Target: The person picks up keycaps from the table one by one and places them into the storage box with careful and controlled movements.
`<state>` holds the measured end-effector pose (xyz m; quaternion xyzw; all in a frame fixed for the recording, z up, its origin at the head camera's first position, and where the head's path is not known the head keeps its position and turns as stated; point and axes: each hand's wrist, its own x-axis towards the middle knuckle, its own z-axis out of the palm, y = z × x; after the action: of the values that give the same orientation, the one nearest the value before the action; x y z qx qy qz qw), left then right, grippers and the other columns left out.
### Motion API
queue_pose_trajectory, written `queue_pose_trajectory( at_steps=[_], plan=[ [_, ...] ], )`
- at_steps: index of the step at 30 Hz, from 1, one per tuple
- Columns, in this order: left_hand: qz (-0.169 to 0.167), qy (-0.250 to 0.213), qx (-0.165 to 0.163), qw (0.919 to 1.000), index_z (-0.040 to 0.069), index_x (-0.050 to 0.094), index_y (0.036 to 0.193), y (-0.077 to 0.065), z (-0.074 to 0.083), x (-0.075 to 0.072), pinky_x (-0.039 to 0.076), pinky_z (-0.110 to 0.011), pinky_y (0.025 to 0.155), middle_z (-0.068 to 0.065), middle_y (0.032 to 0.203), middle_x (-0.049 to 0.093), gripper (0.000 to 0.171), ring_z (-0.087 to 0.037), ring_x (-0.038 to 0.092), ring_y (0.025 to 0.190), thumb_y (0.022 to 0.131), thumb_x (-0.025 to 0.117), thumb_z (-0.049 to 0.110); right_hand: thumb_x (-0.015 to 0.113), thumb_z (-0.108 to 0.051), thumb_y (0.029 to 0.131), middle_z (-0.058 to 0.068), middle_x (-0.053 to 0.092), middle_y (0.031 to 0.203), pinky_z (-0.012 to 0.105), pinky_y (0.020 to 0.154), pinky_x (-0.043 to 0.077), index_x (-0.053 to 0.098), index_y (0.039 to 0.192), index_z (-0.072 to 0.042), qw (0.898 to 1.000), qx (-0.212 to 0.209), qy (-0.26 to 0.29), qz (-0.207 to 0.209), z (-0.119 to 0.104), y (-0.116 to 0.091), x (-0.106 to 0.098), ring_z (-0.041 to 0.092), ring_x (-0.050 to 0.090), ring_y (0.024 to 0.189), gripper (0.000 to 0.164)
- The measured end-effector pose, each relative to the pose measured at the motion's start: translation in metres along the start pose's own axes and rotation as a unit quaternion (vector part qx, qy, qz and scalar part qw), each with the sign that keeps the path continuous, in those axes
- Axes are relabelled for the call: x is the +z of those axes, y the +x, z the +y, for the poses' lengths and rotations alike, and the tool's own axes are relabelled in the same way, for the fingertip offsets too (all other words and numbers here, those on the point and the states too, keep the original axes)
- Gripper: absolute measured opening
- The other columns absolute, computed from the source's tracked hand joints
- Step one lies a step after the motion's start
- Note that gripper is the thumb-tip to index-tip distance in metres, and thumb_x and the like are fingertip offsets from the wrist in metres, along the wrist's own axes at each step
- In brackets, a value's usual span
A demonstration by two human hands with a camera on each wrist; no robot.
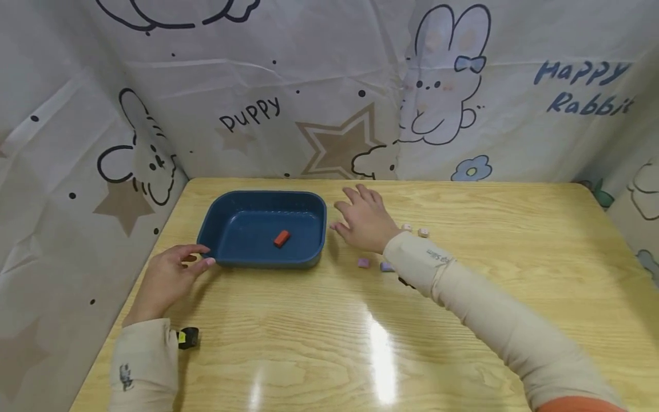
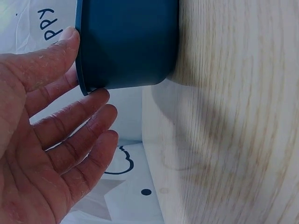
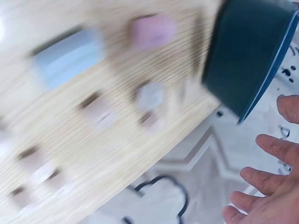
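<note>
A dark blue rectangular basin (image 1: 262,264) stands at the back left of the table, with a small red block (image 1: 281,238) lying inside it. At the basin's near left corner, my left hand (image 1: 172,277) pinches the rim between thumb and forefinger, its other fingers spread below in the left wrist view. My right hand (image 1: 365,220) hovers just right of the basin, fingers spread and holding nothing. Under and beside the right forearm lie a pink block (image 3: 154,31), a light blue block (image 3: 70,56) and several small pale cubes (image 3: 100,114), blurred in the right wrist view.
A patterned cloth (image 1: 334,74) hangs right behind the wooden table (image 1: 515,240) and along its left side. A small dark piece (image 1: 405,281) is partly covered by the right sleeve. A black and yellow item (image 1: 188,337) sits against the left sleeve.
</note>
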<state>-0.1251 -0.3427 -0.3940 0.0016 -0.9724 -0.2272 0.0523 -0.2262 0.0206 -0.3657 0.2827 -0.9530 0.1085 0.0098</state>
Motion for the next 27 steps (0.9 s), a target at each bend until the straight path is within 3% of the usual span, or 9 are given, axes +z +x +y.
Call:
queue_pose_trajectory(
  at_steps=[6, 13, 27],
  plan=[
    [-0.016, 0.009, -0.019, 0.9997, 0.007, 0.065, 0.118, -0.002, -0.001, -0.004, 0.052, -0.055, 0.080, -0.026, 0.125, 0.061, 0.040, -0.044, 0.064, 0.101, 0.094, 0.059, 0.038, 0.057, -0.038, 0.095, 0.019, 0.045, 0.146, 0.061, 0.113, 0.028, 0.063, 0.122, -0.009, 1.000, 0.005, -0.006, -0.005, 0.028, -0.021, -0.003, 0.045, 0.033, 0.140, 0.040],
    [-0.032, 0.015, -0.028, 0.9990, 0.006, 0.064, 0.120, 0.000, -0.001, -0.006, 0.052, -0.055, 0.079, -0.029, 0.127, 0.059, 0.043, -0.046, 0.063, 0.102, 0.094, 0.058, 0.041, 0.063, -0.035, 0.092, 0.019, 0.048, 0.143, 0.063, 0.111, 0.029, 0.067, 0.117, -0.008, 1.000, 0.003, -0.004, -0.030, 0.043, -0.044, 0.003, 0.046, 0.035, 0.138, 0.037],
    [-0.043, 0.018, -0.033, 0.9984, 0.007, 0.063, 0.120, 0.002, 0.002, -0.002, 0.052, -0.053, 0.078, -0.029, 0.127, 0.059, 0.046, -0.045, 0.063, 0.102, 0.094, 0.057, 0.044, 0.068, -0.037, 0.087, 0.015, 0.045, 0.148, 0.069, 0.107, 0.027, 0.072, 0.104, -0.017, 0.998, -0.043, -0.013, -0.049, 0.070, -0.089, 0.028, 0.050, 0.030, 0.139, 0.027]
  ],
)
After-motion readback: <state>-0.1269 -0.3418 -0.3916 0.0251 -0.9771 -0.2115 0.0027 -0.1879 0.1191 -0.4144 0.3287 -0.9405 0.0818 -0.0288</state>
